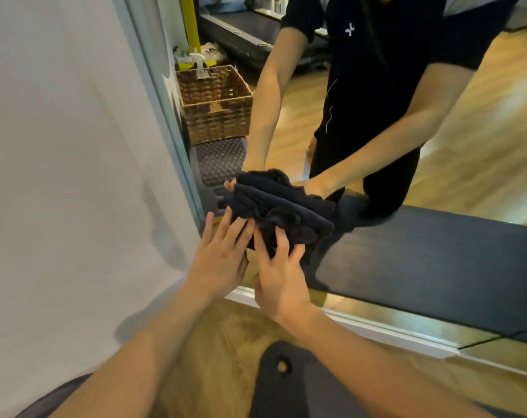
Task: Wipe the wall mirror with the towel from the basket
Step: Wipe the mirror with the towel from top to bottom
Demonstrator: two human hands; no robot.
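A bunched dark navy towel (289, 220) is held against the lower left corner of the wall mirror (455, 164), where its reflection shows just above it. My left hand (218, 257) presses the towel's left side with straight fingers. My right hand (282, 274) grips the towel's lower edge, its fingers spread and curled into the cloth. The woven basket (218, 111) appears only as a reflection, at the mirror's left edge.
A white wall (60, 146) stands left of the mirror's grey frame (165, 116). The reflection shows a white spray bottle (200, 66) in the basket, a person in black and a dark mat (437, 254). Another dark mat (301, 387) lies on the wooden floor below my arms.
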